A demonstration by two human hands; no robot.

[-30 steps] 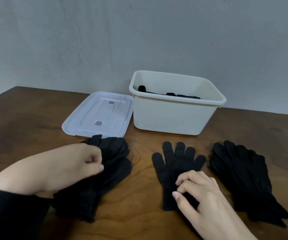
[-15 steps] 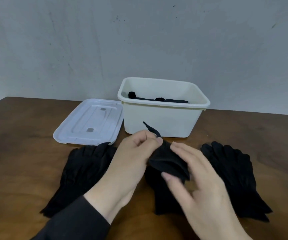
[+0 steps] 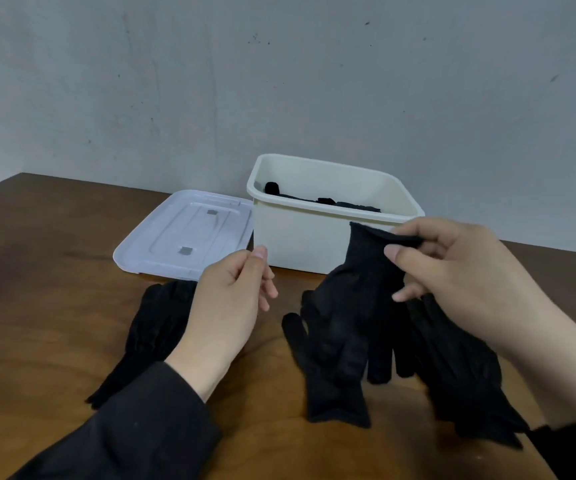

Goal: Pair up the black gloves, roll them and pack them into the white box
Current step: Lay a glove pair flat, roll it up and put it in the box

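Two hands are mid-pairing: the right hand (image 3: 459, 268) pinches the cuff of a limp black knit glove (image 3: 352, 306), dangling it over another on the brown wooden bench (image 3: 37, 289); the left hand (image 3: 231, 299) hovers loosely curled, holding nothing. Next comes aligning them, then rolling. Near-left of the smooth white plastic box (image 3: 300, 237), more gloves lie.

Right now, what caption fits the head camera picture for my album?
Right hand lifts a black glove by its cuff before the white box; left hand waits empty.
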